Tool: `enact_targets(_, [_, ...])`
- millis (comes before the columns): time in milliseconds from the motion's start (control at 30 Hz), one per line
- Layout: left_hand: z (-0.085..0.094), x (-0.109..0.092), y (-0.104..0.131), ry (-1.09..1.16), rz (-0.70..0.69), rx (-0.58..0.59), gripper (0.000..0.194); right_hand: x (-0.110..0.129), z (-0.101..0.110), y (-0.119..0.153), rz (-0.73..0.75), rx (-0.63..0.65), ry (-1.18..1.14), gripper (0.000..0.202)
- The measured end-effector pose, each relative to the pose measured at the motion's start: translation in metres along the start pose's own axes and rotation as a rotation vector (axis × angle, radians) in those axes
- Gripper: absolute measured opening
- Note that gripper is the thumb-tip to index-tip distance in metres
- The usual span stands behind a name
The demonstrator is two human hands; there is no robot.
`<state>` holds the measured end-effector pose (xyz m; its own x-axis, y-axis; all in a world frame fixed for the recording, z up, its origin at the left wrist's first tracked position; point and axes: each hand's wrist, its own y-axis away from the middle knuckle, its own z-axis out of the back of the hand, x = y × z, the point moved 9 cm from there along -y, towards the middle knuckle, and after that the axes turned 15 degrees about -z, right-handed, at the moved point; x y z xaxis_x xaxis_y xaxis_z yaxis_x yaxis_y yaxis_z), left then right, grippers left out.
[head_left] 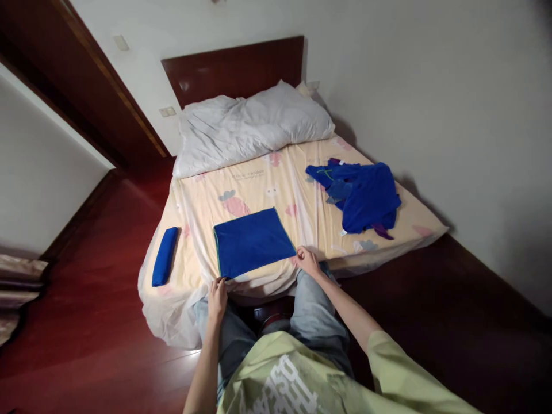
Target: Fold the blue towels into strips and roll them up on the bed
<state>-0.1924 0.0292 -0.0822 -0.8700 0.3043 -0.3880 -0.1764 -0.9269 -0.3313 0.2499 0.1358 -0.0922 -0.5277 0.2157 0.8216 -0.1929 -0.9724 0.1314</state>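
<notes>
A bed [302,190] with a pale yellow printed sheet fills the middle of the view, its dark wooden headboard [235,69] against the white wall; a rumpled white duvet [250,126] lies heaped at the head end. On the right half of the sheet sits a crumpled blue garment [362,198] (with purple bits at its edges), well apart from everything else. Nearer the foot edge lies a folded blue cloth [252,241] — flat, roughly square, smooth; the left hand [217,298] pinches its near left corner, fingers closed on the fabric, while the right hand [307,261] grips the near right corner in the same way. Near the bed's left edge rests a small rolled blue cloth [164,256] — apart from the folded one.
</notes>
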Motion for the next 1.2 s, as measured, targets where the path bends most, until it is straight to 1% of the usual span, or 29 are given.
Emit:
enact_targets(100, [0.003,0.010,-0.003,0.039,-0.032,0.018,0.045,0.029,0.003,0.014,0.323,0.027,0.299,0.040])
enact_targets(167, [0.003,0.015,-0.002,0.070,-0.043,0.022,0.043,0.039,-0.002,0.020,0.482,0.089,0.434,0.049])
enact_targets(233, [0.002,0.018,0.000,0.090,-0.054,0.030,0.043,0.043,-0.008,0.021,0.565,0.141,0.526,0.050])
enact_targets(333, [-0.001,0.021,0.005,0.100,-0.058,0.039,0.042,0.045,-0.018,0.018,0.601,0.162,0.597,0.048])
enact_targets(433, [-0.002,0.020,0.007,0.094,-0.082,0.041,0.046,0.045,-0.026,0.013,0.561,0.151,0.617,0.047])
enact_targets(533, [0.001,0.011,0.003,0.084,-0.137,0.010,0.053,0.044,-0.030,0.009,0.512,0.172,0.590,0.047])
enact_targets(633, [0.000,0.005,-0.004,0.122,-0.144,-0.011,0.050,0.041,-0.031,0.005,0.459,0.207,0.500,0.048])
enact_targets(667, [0.000,0.006,-0.006,0.141,-0.112,-0.031,0.047,0.040,-0.030,0.004,0.440,0.207,0.468,0.048])
enact_targets(733, [0.001,0.015,-0.008,0.168,0.010,-0.102,0.043,0.037,-0.028,0.001,0.401,0.182,0.395,0.047])
enact_targets(800, [0.002,0.025,-0.009,0.195,0.131,-0.168,0.041,0.034,-0.024,-0.001,0.366,0.129,0.299,0.048])
enact_targets(833, [0.001,0.029,-0.009,0.215,0.168,-0.186,0.041,0.033,-0.021,-0.003,0.346,0.101,0.238,0.048])
enact_targets(900, [-0.001,0.034,-0.011,0.267,0.195,-0.206,0.040,0.029,-0.018,-0.006,0.293,0.045,0.120,0.049])
enact_targets(1000, [-0.003,0.040,-0.014,0.363,0.210,-0.245,0.036,0.021,-0.014,-0.011,0.149,-0.019,-0.056,0.045])
enact_targets(1100, [-0.006,0.048,-0.011,0.503,0.276,-0.318,0.035,0.015,-0.014,-0.014,0.020,-0.023,-0.242,0.038])
enact_targets(1200, [-0.009,0.051,-0.009,0.619,0.334,-0.363,0.035,0.013,-0.017,-0.013,-0.057,0.008,-0.361,0.039])
